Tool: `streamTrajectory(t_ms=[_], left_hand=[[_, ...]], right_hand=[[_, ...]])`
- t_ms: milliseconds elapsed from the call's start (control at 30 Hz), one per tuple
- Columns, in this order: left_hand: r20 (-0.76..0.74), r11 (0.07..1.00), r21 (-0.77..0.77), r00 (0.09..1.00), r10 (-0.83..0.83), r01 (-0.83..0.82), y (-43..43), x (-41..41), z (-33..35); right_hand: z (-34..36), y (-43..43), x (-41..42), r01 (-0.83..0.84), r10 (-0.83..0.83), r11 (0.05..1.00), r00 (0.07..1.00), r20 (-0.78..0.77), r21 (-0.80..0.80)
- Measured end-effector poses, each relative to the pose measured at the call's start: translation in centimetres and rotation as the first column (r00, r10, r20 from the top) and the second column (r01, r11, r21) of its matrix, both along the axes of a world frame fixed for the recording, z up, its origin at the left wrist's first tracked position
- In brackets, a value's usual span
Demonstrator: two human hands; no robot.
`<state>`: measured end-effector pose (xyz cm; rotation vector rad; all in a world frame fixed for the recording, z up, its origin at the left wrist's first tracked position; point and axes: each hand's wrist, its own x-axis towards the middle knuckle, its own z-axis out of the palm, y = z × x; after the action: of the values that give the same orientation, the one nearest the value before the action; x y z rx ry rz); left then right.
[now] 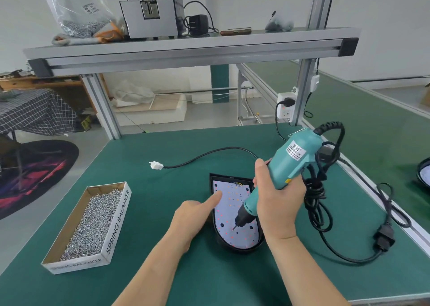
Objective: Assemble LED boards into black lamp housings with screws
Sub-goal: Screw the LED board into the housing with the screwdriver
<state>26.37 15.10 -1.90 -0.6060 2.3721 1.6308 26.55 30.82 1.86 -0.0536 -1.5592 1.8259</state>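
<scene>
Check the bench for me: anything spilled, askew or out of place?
Nothing spilled: the screws sit in their box. The board looks flat in the housing. One oddity: a black plug lies loose on the mat, right of the screwdriver, in no socket. Its tangled cord I cannot trace.

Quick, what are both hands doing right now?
Left hand: holds nothing; its straight index finger presses the LED board.
Right hand: grips the teal electric screwdriver, tip down on the board.
</scene>
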Motion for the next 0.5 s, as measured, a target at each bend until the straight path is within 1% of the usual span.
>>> streamTrajectory(t_ms=[133,500], left_hand=[[-0.057,0.998,-0.034,0.997,-0.056,0.054,0.9,-0.2,-0.6],[-0.064,0.996,-0.089,0.997,-0.031,0.025,1.4,-1.0,-1.7]], right_hand=[[0.0,0.4,-0.2,0.019,-0.016,0.998,0.999,-0.048,0.059],[-1.3,0.3,-0.8,0.023,-0.02,0.995,0.999,-0.038,0.102]])
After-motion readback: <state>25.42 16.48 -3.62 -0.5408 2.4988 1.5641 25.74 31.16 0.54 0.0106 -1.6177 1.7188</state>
